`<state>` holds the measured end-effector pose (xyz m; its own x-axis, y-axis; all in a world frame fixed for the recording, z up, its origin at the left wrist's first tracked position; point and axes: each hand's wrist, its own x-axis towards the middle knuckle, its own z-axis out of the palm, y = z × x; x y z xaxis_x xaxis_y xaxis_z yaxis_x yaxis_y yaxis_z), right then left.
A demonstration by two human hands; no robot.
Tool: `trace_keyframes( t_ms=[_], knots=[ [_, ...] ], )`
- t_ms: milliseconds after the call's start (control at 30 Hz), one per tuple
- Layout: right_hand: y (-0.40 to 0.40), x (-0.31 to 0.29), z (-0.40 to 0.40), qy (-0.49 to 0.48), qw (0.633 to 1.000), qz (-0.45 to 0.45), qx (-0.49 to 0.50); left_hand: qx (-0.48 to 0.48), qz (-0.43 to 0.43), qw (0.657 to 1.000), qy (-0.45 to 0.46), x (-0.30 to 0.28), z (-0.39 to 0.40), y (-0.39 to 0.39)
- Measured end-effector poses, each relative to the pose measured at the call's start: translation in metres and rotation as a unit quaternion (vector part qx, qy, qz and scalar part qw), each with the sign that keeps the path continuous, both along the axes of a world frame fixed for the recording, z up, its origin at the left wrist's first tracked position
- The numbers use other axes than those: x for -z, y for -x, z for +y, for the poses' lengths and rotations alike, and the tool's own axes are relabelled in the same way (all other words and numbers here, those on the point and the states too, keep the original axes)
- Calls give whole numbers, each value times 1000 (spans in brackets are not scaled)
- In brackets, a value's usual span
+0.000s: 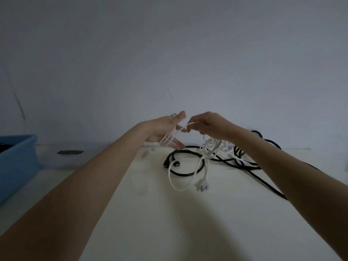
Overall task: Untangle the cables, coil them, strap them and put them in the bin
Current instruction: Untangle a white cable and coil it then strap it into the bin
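Observation:
Both hands are raised above the far part of the white table (150, 213). My left hand (163, 129) has its fingers spread, and several turns of the white cable (196, 170) are looped round them. My right hand (211, 125) pinches a strand of that same white cable beside the left fingertips. From the hands the white cable hangs in a long loop down to the table, ending in a white plug (202, 186). A black cable (180, 173) lies tangled under it and trails off to the right under my right forearm.
A blue bin (17, 161) stands at the left edge with something dark inside. A small dark strap-like piece (70, 152) lies on a pale surface beside it. A plain wall rises right behind the table.

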<state>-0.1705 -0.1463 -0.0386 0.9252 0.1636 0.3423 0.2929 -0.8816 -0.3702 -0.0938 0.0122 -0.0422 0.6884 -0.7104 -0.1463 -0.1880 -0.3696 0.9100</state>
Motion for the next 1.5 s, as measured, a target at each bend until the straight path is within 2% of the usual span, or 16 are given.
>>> trace_keyframes(
  t_ms=[167, 333, 400, 467, 500, 567, 633, 800, 967, 1033, 1100, 1200, 1267, 1367, 1433, 1500],
  knots=[
    [-9, 1, -6, -4, 997, -72, 21, 106, 98, 990, -5, 0, 3, 20],
    [-10, 1, 2, -41, 993, -110, 9, 192, 115, 971, 81, -15, -2, 34],
    [-12, 4, 6, -88, 992, -89, 3, 259, 157, 943, 138, -20, -5, 32],
    [-15, 13, 12, -175, 984, -27, -5, 333, 259, 884, 203, -26, -7, 31],
    [-20, 20, 15, -197, 980, -2, -1, 332, 292, 867, 229, -29, -8, 31],
    [-25, 30, 15, -186, 982, 35, 18, 262, 268, 889, 262, -32, -11, 31],
    [-22, 32, 11, -104, 992, 56, 47, 166, 207, 917, 297, -33, -9, 29],
    [-20, 38, -6, 36, 992, 58, 106, 22, 221, 891, 396, -42, -1, 25],
    [-27, 53, -21, 128, 980, 56, 142, -86, 107, 898, 418, -61, 11, 6],
    [-30, 52, -25, 129, 979, 38, 151, -112, 53, 907, 401, -66, 19, -3],
    [-32, 45, -16, 164, 978, -1, 127, -152, -44, 923, 350, -65, 23, -9],
    [-37, 36, 7, 268, 953, -125, 62, -172, -167, 941, 240, -41, 16, -13],
    [-37, 30, 20, 291, 931, -221, 13, -123, -150, 966, 172, -20, 10, -8],
    [-34, 16, 18, 297, 902, -314, -22, -55, -40, 990, 122, -3, 8, 7],
    [-31, 10, 8, 305, 899, -314, 4, -25, -3, 996, 85, 1, 9, 13],
    [-29, 8, -1, 331, 882, -336, 13, 20, -6, 999, 38, 3, 10, 16]
  ],
)
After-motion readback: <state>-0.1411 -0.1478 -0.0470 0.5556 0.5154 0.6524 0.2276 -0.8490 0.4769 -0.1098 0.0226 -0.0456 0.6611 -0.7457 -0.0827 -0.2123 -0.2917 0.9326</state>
